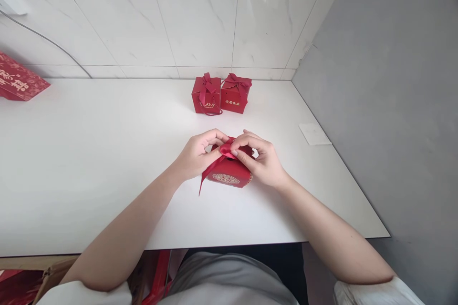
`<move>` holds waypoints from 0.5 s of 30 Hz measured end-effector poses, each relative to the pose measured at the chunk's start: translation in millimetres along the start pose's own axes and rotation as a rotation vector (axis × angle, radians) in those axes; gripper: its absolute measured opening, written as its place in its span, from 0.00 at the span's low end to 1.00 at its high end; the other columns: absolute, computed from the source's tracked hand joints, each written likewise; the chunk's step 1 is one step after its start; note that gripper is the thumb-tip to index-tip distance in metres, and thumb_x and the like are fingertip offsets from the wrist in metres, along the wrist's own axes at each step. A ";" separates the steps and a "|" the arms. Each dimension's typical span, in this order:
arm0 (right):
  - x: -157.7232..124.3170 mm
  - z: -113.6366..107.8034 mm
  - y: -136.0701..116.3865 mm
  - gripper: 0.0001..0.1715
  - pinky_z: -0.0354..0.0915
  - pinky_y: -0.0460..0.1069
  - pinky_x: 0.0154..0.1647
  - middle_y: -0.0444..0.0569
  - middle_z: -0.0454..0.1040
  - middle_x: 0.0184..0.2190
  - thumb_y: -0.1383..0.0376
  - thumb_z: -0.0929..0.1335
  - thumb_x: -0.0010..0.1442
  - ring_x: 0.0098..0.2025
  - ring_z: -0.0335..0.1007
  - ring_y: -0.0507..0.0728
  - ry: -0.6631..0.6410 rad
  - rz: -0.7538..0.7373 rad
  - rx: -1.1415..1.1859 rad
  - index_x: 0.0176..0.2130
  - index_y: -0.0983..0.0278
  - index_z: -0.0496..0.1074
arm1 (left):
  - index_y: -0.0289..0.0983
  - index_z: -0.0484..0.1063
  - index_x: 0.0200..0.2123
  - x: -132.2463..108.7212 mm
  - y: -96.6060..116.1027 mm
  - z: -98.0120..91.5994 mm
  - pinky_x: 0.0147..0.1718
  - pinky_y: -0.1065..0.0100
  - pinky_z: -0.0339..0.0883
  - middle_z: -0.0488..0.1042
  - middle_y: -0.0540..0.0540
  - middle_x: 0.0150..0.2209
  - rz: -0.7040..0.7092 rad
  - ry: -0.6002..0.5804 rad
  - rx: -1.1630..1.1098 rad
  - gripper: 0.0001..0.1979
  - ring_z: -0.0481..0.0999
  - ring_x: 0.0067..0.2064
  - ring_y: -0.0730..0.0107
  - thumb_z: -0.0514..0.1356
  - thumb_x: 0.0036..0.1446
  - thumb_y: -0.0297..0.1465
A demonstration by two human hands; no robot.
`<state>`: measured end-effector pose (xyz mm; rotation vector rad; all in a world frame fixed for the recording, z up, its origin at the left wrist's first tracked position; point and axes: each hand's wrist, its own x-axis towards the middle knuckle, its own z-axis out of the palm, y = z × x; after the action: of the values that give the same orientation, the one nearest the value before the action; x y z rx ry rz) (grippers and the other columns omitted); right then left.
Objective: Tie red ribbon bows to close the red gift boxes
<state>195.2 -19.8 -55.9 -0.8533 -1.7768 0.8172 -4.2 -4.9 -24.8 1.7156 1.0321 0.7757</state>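
A small red gift box (231, 175) with a gold pattern on its front stands on the white table (89, 162) just in front of me. A red ribbon (226, 150) runs over its top, and one tail hangs down the box's left side. My left hand (198, 153) pinches the ribbon from the left. My right hand (259, 159) pinches it from the right, fingers curled over the box top. Both hands rest against the box.
Two finished red gift boxes (206, 95) (236, 93) with bows stand side by side at the back by the tiled wall. A white card (314, 134) lies at the right. A larger red box (17, 81) sits far left. A grey wall borders the right.
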 end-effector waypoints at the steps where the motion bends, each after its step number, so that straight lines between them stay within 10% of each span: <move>1: -0.3 0.5 -0.8 0.04 0.61 0.61 0.58 0.45 0.76 0.36 0.65 0.68 0.66 0.34 0.69 0.55 0.010 0.008 -0.004 0.37 0.58 0.73 | 0.38 0.74 0.43 -0.6 0.2 -0.5 0.34 0.69 0.70 0.78 0.44 0.42 0.016 -0.013 0.003 0.10 0.77 0.40 0.66 0.59 0.64 0.38; 11: -1.7 3.3 -3.7 0.10 0.68 0.49 0.38 0.44 0.74 0.36 0.66 0.70 0.63 0.38 0.71 0.53 0.067 0.089 0.123 0.44 0.59 0.67 | 0.39 0.76 0.43 -3.0 0.6 4.9 0.47 0.62 0.70 0.78 0.45 0.42 0.108 0.061 0.102 0.11 0.77 0.43 0.65 0.61 0.63 0.39; 15: -1.1 3.0 -7.5 0.07 0.68 0.50 0.39 0.45 0.72 0.36 0.62 0.69 0.65 0.37 0.70 0.53 0.066 0.128 0.097 0.42 0.59 0.67 | 0.39 0.78 0.38 0.0 -2.6 5.8 0.65 0.54 0.53 0.80 0.46 0.42 0.161 0.072 0.116 0.10 0.78 0.44 0.66 0.59 0.65 0.37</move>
<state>191.3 -25.1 -51.2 -0.9270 -1.6241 0.9399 0.0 -6.8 -29.3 1.8995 1.0132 0.9005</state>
